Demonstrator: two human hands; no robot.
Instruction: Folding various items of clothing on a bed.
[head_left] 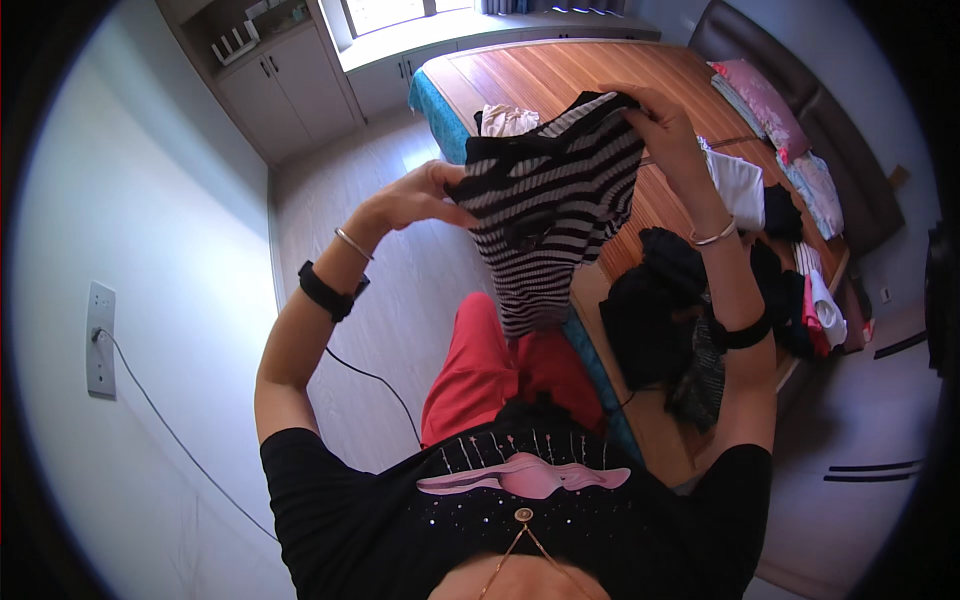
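Observation:
A black-and-grey striped knit top [545,200] hangs stretched between my hands, held up in front of my legs. My left hand [425,195] grips its left edge, thumb and fingers pinched on the cloth. At its upper right corner my right hand [655,115] pinches the black-edged part. The lower end of the garment narrows and dangles just above my red trousers [475,370]. Part of the bed is hidden behind it.
The bed's bare wooden boards [580,75] lie beyond, with a cream cloth [508,120] near one edge. Dark clothes [645,320] are heaped to the right, near a white garment [735,185] and pink pillow [760,105]. A cable [385,385] crosses the floor at left.

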